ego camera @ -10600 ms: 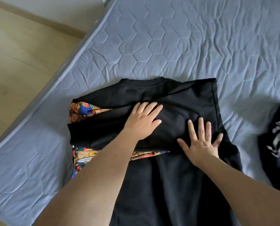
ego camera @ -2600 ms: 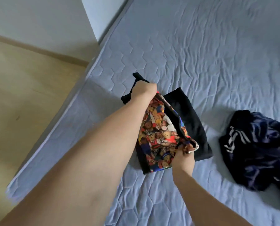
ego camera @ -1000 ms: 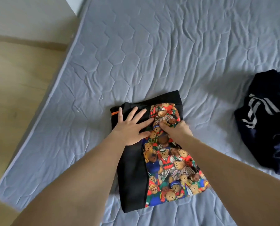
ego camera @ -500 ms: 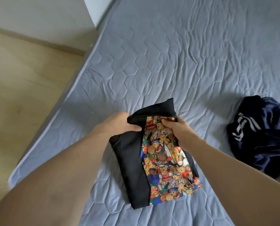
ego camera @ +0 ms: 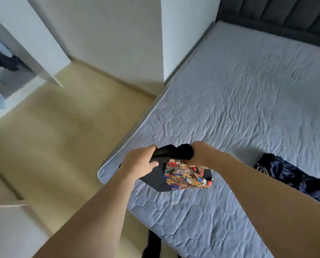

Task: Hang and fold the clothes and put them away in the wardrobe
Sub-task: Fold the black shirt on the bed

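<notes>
While both hands hold it up, the folded black shirt (ego camera: 161,175) with the bear picture hangs just above the near corner of the blue mattress (ego camera: 239,101). Only the head camera shows this.

The left hand (ego camera: 139,162) grips the left top edge of the shirt. Its fingers are curled tight round the black cloth, and the thumb lies on top. The right hand (ego camera: 199,153) grips the right top edge. Its fingers are bent round the cloth too, and they are mostly hidden under it. The two hands are close together, with a bump of black cloth between them. The colorful bear print (ego camera: 187,177) faces up on the right part of the fold, and plain black cloth is on the left part.

A dark blue garment (ego camera: 293,175) with white stripes lies in a crumpled heap on the mattress, to the right of the shirt and apart from it. A dark headboard (ego camera: 274,17) stands at the far end of the bed.

To the left is a light wooden floor (ego camera: 62,138). Past it, at the far left, an open white wardrobe (ego camera: 8,58) shows some clothes inside, but they are too blurry to tell what they are.
</notes>
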Tool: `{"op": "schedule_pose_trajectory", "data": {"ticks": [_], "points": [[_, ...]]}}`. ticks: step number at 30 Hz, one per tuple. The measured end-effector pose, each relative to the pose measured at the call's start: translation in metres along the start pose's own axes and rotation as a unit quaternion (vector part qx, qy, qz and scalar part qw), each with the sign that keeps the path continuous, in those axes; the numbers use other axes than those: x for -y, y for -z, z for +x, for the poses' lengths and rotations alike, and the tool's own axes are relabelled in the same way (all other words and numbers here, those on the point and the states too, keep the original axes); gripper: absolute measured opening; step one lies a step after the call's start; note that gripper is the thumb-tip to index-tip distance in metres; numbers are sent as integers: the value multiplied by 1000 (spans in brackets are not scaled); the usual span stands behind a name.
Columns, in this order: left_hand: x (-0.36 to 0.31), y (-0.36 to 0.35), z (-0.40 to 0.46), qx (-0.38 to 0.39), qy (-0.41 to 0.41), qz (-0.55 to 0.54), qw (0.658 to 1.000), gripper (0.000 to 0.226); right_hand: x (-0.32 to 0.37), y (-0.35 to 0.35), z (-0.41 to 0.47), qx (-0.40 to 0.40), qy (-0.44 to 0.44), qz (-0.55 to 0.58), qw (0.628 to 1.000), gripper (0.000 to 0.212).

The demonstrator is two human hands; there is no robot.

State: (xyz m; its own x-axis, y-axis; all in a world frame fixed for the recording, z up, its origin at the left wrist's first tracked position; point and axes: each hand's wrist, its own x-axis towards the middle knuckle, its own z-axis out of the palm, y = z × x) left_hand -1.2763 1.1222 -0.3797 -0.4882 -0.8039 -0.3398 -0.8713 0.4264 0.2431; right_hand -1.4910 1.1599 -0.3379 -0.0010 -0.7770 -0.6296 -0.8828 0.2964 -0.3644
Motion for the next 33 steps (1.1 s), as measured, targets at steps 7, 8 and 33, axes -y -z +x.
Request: {"op": "schedule_pose_trajectory", "data": {"ticks": [7, 8, 33], "points": [[38, 125, -117, -67, 93, 61, 992, 21, 130, 50, -79, -45, 103, 19, 993, 18], [47, 141, -130, -76, 105, 66, 989, 19, 150, 53, -85, -48, 120, 13, 991, 20], [547, 481, -165, -247, 230, 170, 926, 10, 741, 145, 109, -118, 321, 192, 920, 31]]}}
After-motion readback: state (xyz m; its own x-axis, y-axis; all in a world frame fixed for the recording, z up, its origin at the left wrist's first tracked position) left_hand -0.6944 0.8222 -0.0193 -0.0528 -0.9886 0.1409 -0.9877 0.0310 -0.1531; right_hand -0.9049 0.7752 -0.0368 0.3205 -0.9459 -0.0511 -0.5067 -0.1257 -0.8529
